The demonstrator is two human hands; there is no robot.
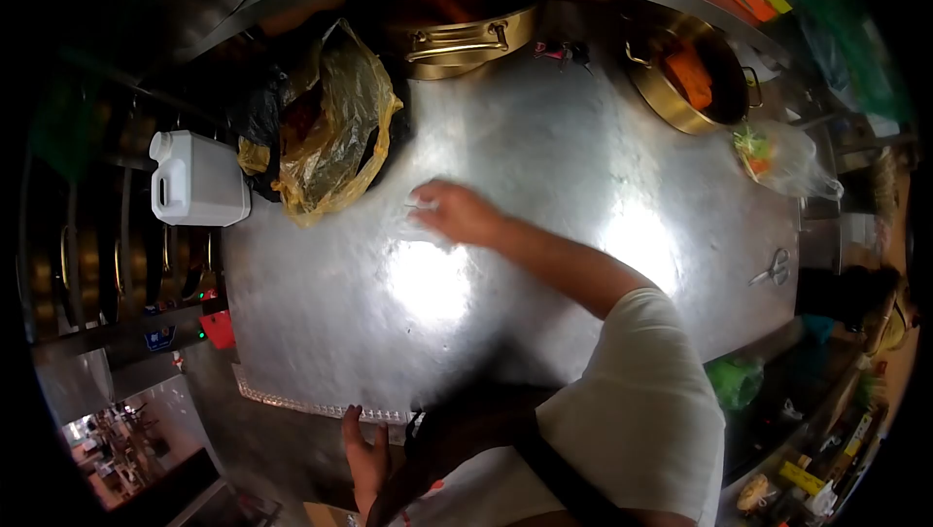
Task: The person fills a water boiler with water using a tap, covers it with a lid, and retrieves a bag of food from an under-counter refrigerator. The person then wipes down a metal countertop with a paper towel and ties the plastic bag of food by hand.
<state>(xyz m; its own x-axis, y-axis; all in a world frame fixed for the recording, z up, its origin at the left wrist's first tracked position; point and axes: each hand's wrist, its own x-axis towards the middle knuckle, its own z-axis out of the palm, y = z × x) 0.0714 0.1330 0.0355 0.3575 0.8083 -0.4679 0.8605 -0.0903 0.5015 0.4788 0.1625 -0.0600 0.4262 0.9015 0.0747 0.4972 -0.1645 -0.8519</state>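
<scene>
My right hand (455, 213) reaches out over the metal table (544, 167), blurred by motion. Its fingers are curled together, with a small pale patch at their tips; I cannot tell what they hold. To the left of that hand sits a crumpled yellowish plastic bag (355, 128), its mouth gaping and its inside dark. My left hand (365, 459) is low at the table's front edge, near the perforated metal strip (311, 406), with fingers apart and nothing in them.
A white jerrycan (199, 180) stands at the left edge. Along the back are a large brass-coloured pot (457, 62) and a second pot (677, 111) with an orange item inside. A clear bag with vegetables (792, 159) and scissors (774, 268) lie on the right.
</scene>
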